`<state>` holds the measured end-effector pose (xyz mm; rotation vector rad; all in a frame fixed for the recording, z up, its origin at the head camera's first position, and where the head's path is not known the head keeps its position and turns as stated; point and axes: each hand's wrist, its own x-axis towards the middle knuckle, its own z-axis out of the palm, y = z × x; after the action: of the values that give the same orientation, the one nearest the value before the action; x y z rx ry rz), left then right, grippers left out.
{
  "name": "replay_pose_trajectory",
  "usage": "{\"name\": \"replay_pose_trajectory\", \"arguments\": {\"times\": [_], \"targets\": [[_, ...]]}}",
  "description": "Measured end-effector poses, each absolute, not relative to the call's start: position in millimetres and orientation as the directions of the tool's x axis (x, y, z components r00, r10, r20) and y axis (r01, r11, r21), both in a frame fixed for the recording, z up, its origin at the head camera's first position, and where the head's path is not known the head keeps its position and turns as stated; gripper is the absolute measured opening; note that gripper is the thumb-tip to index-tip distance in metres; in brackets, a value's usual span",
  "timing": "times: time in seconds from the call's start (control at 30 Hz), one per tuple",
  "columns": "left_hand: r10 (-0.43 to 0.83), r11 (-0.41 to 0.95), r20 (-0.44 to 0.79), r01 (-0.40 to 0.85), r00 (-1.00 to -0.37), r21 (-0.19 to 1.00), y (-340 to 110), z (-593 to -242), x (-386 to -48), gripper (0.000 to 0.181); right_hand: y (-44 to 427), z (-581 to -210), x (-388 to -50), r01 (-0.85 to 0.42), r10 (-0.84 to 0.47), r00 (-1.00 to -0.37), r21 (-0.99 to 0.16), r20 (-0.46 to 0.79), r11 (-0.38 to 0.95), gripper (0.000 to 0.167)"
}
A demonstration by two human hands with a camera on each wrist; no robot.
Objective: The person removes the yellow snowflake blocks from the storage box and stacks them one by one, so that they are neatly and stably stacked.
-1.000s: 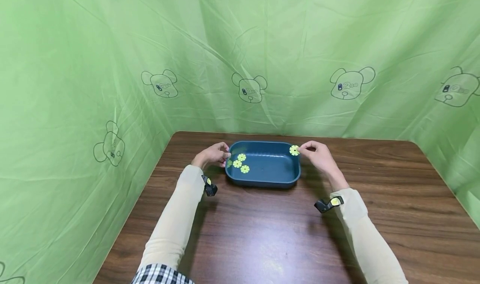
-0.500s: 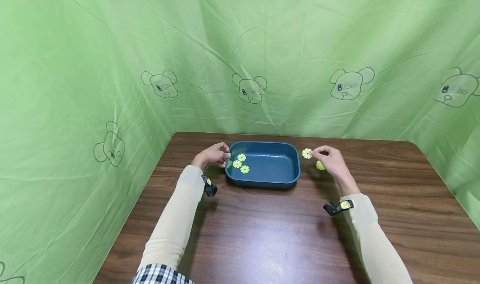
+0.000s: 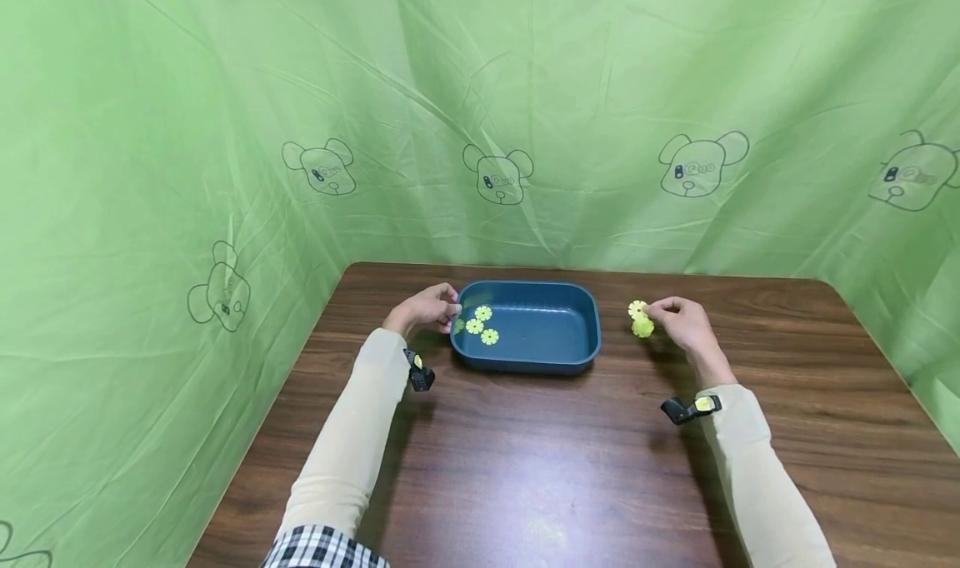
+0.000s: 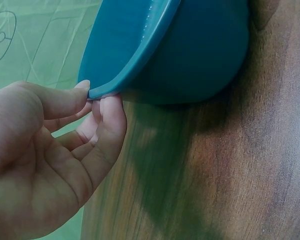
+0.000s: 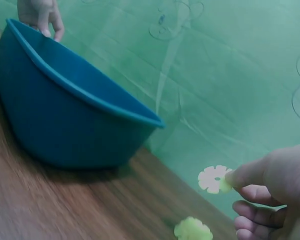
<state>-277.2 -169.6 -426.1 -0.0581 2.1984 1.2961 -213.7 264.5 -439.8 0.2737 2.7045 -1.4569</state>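
Observation:
A dark blue plastic basin [image 3: 532, 363] sits on the wooden table. My left hand [image 3: 425, 307] pinches its left rim between thumb and fingers, as the left wrist view shows close up. Several yellow-green flower-shaped discs lie in the left part of the basin, among them one disc [image 3: 490, 336] nearest the middle. To the right of the basin, my right hand [image 3: 687, 325] pinches another flower-shaped disc [image 5: 213, 179] by its edge, with thumb and fingertips. Just below that one, a further flower-shaped disc [image 5: 193, 229] is on the table; whether it is a stack cannot be told.
The brown wooden table [image 3: 525, 460] reaches back to a green curtain [image 3: 592, 102] printed with bear faces, which also hangs on both sides. Camera straps [image 3: 690, 409] are on both wrists.
My right hand has moved right, from the basin's right rim to above the disc on the table, carrying the pinched flower-shaped disc. The left hand and basin have stayed put.

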Motion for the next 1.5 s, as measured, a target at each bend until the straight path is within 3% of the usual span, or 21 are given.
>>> {"name": "replay_pose_trajectory", "arguments": {"times": [0.37, 0.7, 0.9, 1.23, 1.5], "targets": [[0.251, 0.524, -0.499, -0.317, -0.829, 0.79, -169, -424, -276, 0.019, 283, -461, -219, 0.294, 0.15, -0.955, -0.748, -0.256, 0.595, 0.05], [0.254, 0.529, -0.493, -0.308, -0.832, 0.791, -169, -426, -277, 0.021, 282, -476, -226, 0.245, 0.221, -0.968, -0.644, -0.119, 0.725, 0.038], [0.25, 0.521, -0.496, -0.316, -0.832, 0.793, -169, -425, -277, 0.021, 280, -477, -228, 0.246, 0.228, -0.967, -0.624, -0.11, 0.742, 0.036], [0.253, 0.508, -0.498, -0.324, -0.829, 0.798, -169, -423, -276, 0.026, 275, -469, -225, 0.248, 0.251, -0.964, -0.662, -0.093, 0.707, 0.035], [0.246, 0.506, -0.501, -0.331, -0.83, 0.796, -168, -424, -276, 0.023, 266, -459, -225, 0.177, 0.228, -0.973, -0.693, -0.018, 0.699, 0.031]]}}
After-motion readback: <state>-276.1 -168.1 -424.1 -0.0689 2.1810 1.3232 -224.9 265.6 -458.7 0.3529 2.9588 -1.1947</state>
